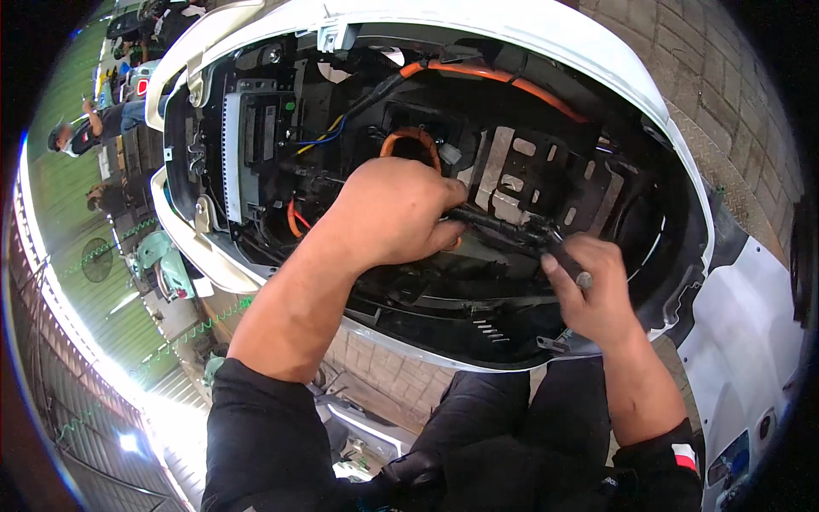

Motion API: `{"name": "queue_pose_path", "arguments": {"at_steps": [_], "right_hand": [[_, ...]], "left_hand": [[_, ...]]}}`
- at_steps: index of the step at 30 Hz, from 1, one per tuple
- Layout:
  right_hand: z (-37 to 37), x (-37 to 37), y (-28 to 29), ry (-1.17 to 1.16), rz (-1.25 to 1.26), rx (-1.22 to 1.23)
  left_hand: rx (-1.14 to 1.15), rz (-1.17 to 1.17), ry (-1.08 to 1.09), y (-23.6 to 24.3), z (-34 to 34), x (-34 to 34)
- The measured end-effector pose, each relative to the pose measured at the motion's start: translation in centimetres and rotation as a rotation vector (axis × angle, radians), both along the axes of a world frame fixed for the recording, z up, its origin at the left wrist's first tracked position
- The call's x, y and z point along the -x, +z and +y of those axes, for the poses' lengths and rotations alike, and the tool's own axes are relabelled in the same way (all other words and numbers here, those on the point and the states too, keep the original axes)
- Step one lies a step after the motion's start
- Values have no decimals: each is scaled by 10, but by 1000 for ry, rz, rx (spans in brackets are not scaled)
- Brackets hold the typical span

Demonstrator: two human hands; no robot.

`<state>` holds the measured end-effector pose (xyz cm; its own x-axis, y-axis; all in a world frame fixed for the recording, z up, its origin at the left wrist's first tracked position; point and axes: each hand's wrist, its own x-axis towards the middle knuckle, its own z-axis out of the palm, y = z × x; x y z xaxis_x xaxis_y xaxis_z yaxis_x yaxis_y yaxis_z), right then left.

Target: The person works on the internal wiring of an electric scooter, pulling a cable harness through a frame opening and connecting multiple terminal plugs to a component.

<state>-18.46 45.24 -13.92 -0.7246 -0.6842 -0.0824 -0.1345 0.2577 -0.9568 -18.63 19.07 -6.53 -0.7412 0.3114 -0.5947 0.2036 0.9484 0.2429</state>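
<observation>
Both hands reach into the opened white body of a scooter (589,34). My left hand (392,209) is closed, its thumb and fingers pinching a black wrapped cable (503,226) that runs to the right. At that cable's right end, my right hand (597,290) is closed round a dark tool with a round metal end (583,279); its exact kind is hidden by the fingers. Just beyond the cable lies a slotted metal bracket (495,166). An orange cable loop (411,136) rises behind my left hand.
A thick orange cable (512,81) follows the body's far side. A finned grey unit (235,158) sits at the left inside, near blue and yellow wires (322,141). White panels (742,324) stand at right. People (107,124), a green scooter (164,263) and a fan (97,259) are at far left.
</observation>
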Motion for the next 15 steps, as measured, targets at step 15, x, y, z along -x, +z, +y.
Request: {"name": "queue_pose_path", "arguments": {"at_steps": [15], "right_hand": [[-4, -27, -14, -375, -1426, 163]], "left_hand": [[16, -19, -6, -1, -1, 0]]}}
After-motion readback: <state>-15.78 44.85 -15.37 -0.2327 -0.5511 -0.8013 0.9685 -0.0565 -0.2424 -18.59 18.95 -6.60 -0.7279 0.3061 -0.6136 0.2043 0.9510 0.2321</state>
